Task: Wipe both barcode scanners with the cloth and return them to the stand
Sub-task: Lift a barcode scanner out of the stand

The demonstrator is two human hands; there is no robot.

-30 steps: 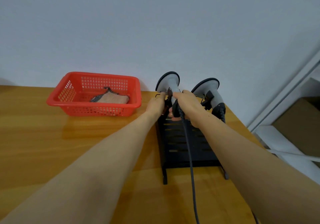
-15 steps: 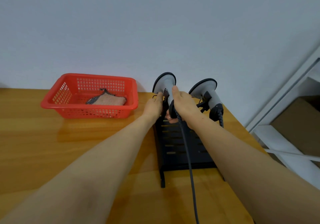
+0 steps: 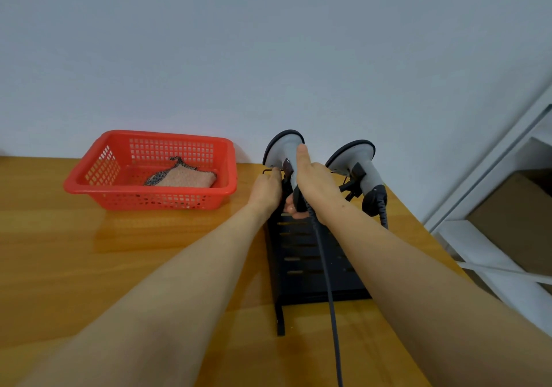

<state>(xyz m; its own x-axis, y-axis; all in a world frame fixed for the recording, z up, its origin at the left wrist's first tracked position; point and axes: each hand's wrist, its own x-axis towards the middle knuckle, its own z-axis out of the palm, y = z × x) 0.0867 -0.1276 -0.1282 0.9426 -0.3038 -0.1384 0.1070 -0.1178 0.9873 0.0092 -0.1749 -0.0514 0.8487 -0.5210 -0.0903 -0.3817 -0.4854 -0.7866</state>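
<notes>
Two grey barcode scanners with black rims stand at the top of a black metal stand (image 3: 301,255). My right hand (image 3: 316,186) grips the handle of the left scanner (image 3: 285,150), thumb up along its neck. My left hand (image 3: 265,190) touches the stand's top wire beside that scanner; its fingertips are hidden. The right scanner (image 3: 357,162) sits alone in its holder. The left scanner's dark cable (image 3: 328,291) runs down towards me. A pinkish cloth (image 3: 186,179) with a dark mesh edge lies in the red basket (image 3: 98,187).
The wooden table (image 3: 89,252) meets a pale wall close behind the stand. Its right edge runs just past the stand. Beyond it stands a white shelf frame (image 3: 484,252) holding a brown cardboard box (image 3: 516,222).
The view has tilted and shifted slightly. My right thumb has slid higher up the left scanner's neck, and that scanner has lifted a little. My left hand stays at the stand's top.
</notes>
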